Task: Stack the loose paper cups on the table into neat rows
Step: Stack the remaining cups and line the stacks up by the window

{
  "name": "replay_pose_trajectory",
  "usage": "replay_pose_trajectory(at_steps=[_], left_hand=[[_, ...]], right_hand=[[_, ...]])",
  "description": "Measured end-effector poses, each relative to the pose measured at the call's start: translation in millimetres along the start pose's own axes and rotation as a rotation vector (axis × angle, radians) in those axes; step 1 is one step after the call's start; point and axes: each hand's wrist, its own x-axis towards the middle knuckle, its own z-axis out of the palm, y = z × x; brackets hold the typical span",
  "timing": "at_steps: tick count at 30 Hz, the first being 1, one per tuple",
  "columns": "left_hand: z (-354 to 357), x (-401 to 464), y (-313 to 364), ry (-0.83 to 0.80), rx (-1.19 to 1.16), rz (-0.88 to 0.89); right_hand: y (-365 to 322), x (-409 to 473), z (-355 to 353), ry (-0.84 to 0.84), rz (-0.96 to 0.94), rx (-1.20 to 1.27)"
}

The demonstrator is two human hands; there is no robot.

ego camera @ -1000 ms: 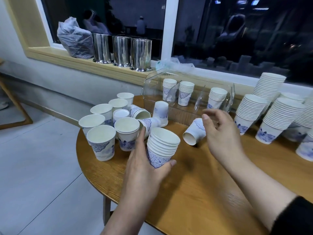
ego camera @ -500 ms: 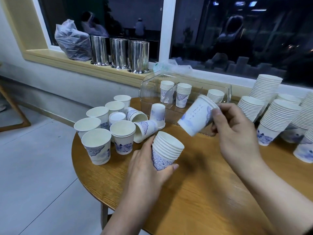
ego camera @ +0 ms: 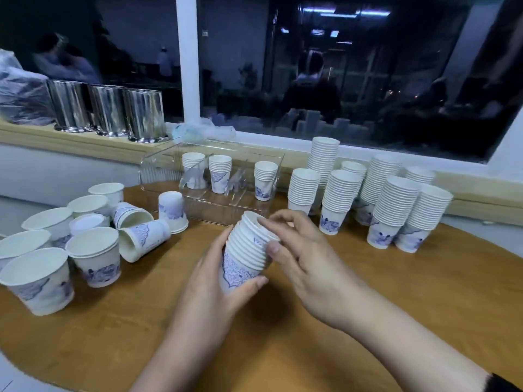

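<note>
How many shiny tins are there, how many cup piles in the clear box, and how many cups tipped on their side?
Tins: 3
Piles in the box: 3
Tipped cups: 2
Total: 8

It looks like an office or canteen break corner by night: a round wooden surface point(ego camera: 368, 292) crowded with tall stacks of paper cups point(ego camera: 393, 205), steel canisters point(ego camera: 109, 113) on the sill point(ego camera: 85, 142), and a dark window point(ego camera: 353, 69) reflecting ceiling lights.
</note>
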Motion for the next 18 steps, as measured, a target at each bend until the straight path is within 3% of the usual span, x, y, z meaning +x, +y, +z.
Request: replay_pose_trajectory(at_steps=[3, 6, 13, 18], left_hand=[[29, 7, 9, -0.022, -0.05, 0.005], [63, 12, 19, -0.065, -0.082, 0.018], [116, 24, 48, -0.179, -0.274, 0.069], [126, 61, 40, -0.009, -0.195, 0.112]], right_hand=[[6, -19, -6, -0.013, 0.164, 0.187], [14, -29, -13, 0.137, 0.283, 0.375], [46, -35, -65, 0.363, 0.389, 0.31], [68, 1, -140, 0.461, 0.353, 0.183]])
